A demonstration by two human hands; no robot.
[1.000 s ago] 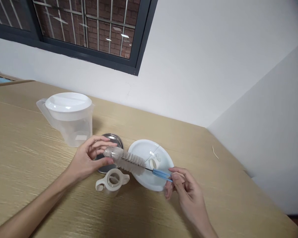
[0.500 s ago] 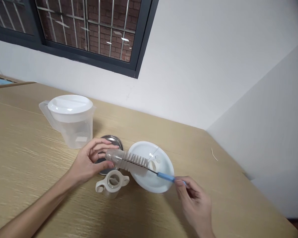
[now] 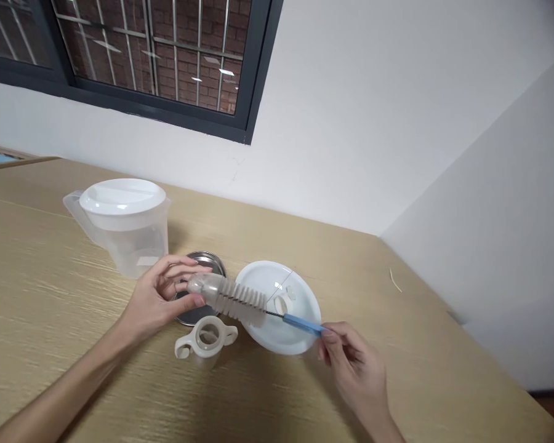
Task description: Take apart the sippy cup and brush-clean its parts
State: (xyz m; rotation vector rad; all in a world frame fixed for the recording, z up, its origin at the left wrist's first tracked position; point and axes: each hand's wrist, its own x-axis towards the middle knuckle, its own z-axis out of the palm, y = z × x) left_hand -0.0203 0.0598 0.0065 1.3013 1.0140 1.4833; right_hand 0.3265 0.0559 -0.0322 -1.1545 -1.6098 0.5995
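Observation:
Between the thumb and fingers of my left hand is a clear dome-shaped cap, its open end facing right. My right hand grips the blue handle of a bottle brush. The front of the brush sits inside the cap, and its white bristles show outside the mouth. Just below stands a small bottle with two cream handles, open at the top. Under the brush, a white bowl holds a white ring and a small clear piece.
Behind my left hand lies a round steel dish, partly covered. A clear pitcher with a white lid stands at the back left. A thin pale strip lies on the wooden table at right. A wall and barred window are behind.
The view has shifted slightly. Both hands still hold the cap and the brush, with the brush tip inside the cap; the brush looks slightly turned.

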